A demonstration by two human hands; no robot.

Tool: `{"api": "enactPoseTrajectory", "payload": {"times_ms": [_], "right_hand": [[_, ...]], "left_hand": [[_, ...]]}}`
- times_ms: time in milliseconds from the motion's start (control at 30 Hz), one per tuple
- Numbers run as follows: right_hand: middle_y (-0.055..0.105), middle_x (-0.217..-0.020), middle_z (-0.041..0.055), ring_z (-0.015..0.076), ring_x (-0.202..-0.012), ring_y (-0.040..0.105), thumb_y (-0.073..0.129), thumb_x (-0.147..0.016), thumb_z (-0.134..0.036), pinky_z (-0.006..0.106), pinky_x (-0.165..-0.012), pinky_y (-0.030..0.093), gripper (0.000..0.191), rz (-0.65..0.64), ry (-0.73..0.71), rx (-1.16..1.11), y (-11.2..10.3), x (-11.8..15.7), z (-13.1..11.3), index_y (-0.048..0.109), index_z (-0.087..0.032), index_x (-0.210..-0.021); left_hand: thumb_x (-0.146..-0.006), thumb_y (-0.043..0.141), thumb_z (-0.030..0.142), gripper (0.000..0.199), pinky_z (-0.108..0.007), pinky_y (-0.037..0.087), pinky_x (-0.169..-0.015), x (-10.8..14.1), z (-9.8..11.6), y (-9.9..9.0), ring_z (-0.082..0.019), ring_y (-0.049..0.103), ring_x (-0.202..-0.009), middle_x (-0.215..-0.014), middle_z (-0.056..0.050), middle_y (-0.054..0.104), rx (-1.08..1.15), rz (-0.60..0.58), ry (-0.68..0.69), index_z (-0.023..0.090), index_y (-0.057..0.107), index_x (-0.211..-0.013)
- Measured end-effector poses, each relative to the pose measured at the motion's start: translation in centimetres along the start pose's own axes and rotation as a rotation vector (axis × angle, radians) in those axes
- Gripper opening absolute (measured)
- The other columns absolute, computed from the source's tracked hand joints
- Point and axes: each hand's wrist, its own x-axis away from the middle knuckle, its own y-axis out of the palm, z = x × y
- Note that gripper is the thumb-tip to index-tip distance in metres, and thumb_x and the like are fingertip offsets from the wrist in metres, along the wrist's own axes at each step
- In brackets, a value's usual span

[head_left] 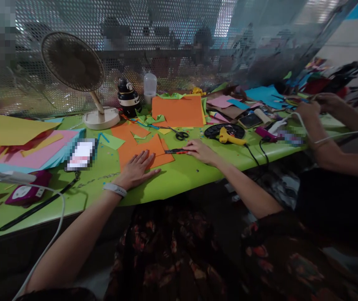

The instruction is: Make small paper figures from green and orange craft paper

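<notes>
My left hand (136,169), a light band on its wrist, lies flat with fingers spread on a sheet of orange paper (128,144). My right hand (201,151) is closed around the end of a slim black-and-red tool (176,151), whose exact kind I cannot make out. The tool's dark tip reaches left to the edge of the orange paper. Just beyond lies a pair of dark-handled scissors (181,134). Green paper scraps (149,120) are scattered behind the orange paper.
A fan (101,119), a black bottle (129,98) and an orange sheet (179,110) stand or lie along the back. Left are stacked papers (19,129) and a phone (81,154). A yellow glue gun (230,137) rests right. Another person's hands (310,110) work far right.
</notes>
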Motion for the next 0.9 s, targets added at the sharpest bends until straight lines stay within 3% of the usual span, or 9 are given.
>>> {"api": "enactPoseTrajectory", "payload": {"times_ms": [333,567,900], "right_hand": [[0.061,-0.11,0.0107,0.0241,-0.104,0.054,0.057,-0.09,-0.018,0.044,-0.095,0.045,0.03,0.01,-0.009,0.003,-0.3,1.4,-0.3,0.069,-0.022,-0.117],[0.061,-0.109,0.0113,0.0251,-0.106,0.052,0.057,-0.09,-0.017,0.045,-0.096,0.045,0.031,0.019,-0.017,0.016,0.5,0.5,-1.3,0.068,-0.021,-0.118],[0.06,-0.106,0.0129,0.0254,-0.103,0.052,0.055,-0.091,-0.018,0.044,-0.093,0.046,0.031,0.035,-0.053,0.013,0.6,1.0,-2.6,0.068,-0.018,-0.12]], "left_hand": [[-0.087,0.025,0.075,0.087,-0.043,0.01,-0.12,-0.1,-0.3,0.2,-0.025,0.011,-0.149,-0.161,-0.009,0.014,-0.006,0.008,0.001,0.02,0.02,-0.154],[-0.085,0.024,0.077,0.097,-0.039,0.01,-0.12,-0.2,-0.3,0.2,-0.024,0.014,-0.148,-0.16,-0.01,0.015,0.027,0.004,-0.033,0.009,0.018,-0.154],[-0.085,0.022,0.077,0.099,-0.039,0.01,-0.12,0.0,-0.1,0.1,-0.025,0.014,-0.148,-0.16,-0.011,0.015,0.049,0.007,-0.026,0.007,0.015,-0.154]]}}
